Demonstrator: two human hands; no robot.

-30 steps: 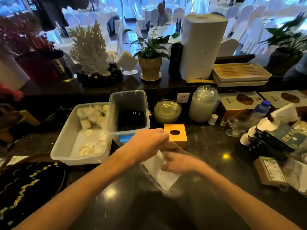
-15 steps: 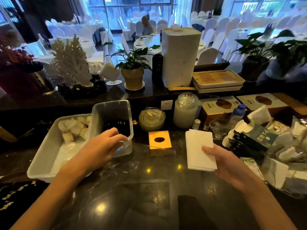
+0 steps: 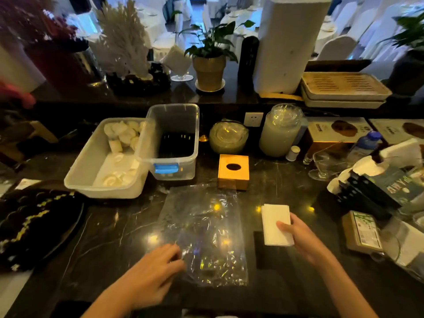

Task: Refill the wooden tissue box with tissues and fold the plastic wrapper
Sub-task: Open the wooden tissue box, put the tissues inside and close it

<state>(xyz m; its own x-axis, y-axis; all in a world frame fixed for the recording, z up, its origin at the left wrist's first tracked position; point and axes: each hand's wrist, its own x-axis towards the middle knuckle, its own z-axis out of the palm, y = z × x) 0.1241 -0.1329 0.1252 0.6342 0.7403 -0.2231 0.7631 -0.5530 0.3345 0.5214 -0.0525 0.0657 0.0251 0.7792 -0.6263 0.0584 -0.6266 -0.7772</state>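
The wooden tissue box (image 3: 233, 171), with a dark oval hole in its top, stands on the black marble counter (image 3: 110, 228). In front of it the clear plastic wrapper (image 3: 206, 230) lies flat and crinkled. My left hand (image 3: 152, 271) rests palm down on the wrapper's near left edge, fingers spread. A white stack of tissues (image 3: 276, 224) lies to the right of the wrapper, and my right hand (image 3: 300, 237) grips its right side with the thumb on top.
A white tub (image 3: 87, 177) of rolled towels and a clear bin (image 3: 174, 143) with a blue latch stand behind the wrapper on the left. Two lidded jars (image 3: 281, 130) stand behind the box. Boxes, a bottle and packets crowd the right; a dark patterned plate (image 3: 34, 226) lies left.
My left hand has come back from the clear bin and now presses on the wrapper, which lies spread out. My right hand has brought the tissue stack nearer and lower.
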